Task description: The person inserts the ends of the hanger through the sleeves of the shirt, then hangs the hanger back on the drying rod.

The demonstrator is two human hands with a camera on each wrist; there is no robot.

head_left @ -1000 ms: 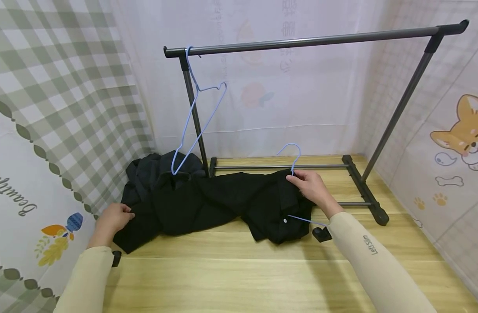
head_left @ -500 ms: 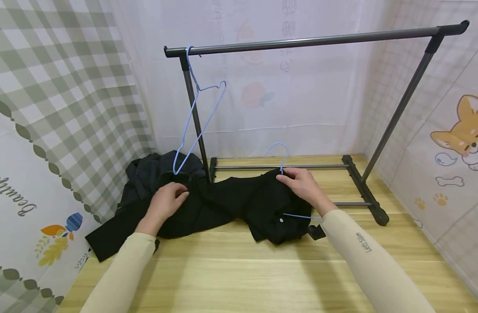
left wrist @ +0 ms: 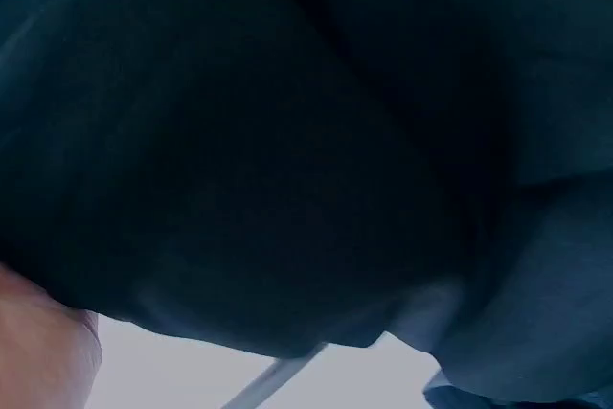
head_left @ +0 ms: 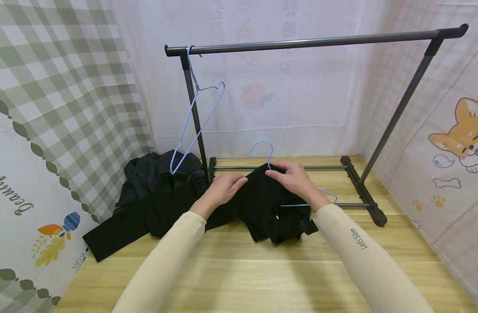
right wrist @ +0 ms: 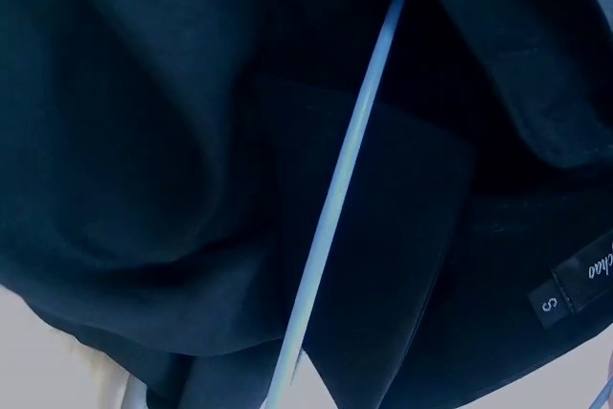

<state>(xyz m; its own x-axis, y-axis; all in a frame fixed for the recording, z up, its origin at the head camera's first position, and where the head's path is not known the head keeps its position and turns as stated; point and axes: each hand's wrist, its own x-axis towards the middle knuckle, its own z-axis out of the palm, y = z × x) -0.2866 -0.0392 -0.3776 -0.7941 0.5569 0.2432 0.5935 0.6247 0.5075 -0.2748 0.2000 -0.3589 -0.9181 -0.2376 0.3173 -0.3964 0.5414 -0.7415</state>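
A black shirt (head_left: 258, 208) lies stretched across the table, one long strip of it reaching left. My right hand (head_left: 295, 179) pinches its upper edge at the neck of a light blue hanger (head_left: 262, 141), whose hook rises above the cloth. The hanger's lower bar (right wrist: 335, 198) crosses the shirt opening in the right wrist view, near a white button (head_left: 277, 217) and a size label (right wrist: 549, 304). My left hand (head_left: 222, 190) holds the shirt's upper edge left of the hook, thumb and fingers together at the cloth. Black fabric fills most of the left wrist view.
A second blue hanger (head_left: 197, 113) hangs at the left end of the rack rail (head_left: 309, 44). Dark clothing (head_left: 141, 174) is heaped at the back left. The rack's right foot (head_left: 362, 191) stands behind my right arm. Printed curtains (head_left: 105, 100) surround the table (head_left: 239, 278).
My left hand has come from the far left strip across to the shirt near the hook. The right hand has shifted left with the hanger, and the hanger's right end now shows beyond the wrist.
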